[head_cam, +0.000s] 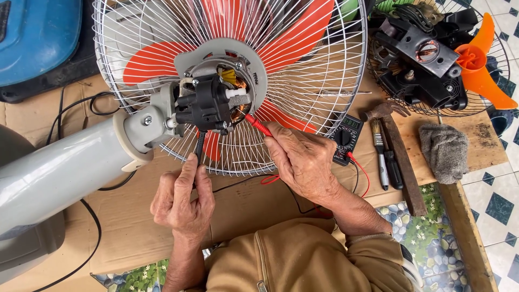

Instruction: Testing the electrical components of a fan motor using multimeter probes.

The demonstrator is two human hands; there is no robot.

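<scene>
The left hand has a closed grip: thumb and forefinger pinch the black probe, which runs straight up from the fingertips to the underside of the black motor housing. The right hand is closed around the red probe like a pen, its tip slanting up and to the left from the grip into the exposed copper windings beside the housing.

Both probes look light, stiff and slim, with smooth plastic barrels that could slip; the sensible place to hold each is the insulated shaft behind the metal tip, as both hands do. Their thin leads are limp and loop loosely under the right hand, back to the black multimeter lying just beyond its knuckles on the cardboard-covered table.

Above both grips the fan lies with its white wire guard and orange blades facing away. It likely handles as bulky and awkward, and its grey stand reaches away to the left of the left hand. The windings look fragile, so only a light touch suits them.

To the right of the right hand lie a small brush and a hammer, then a grey rag. Farthest off sits another dismantled fan motor.
</scene>
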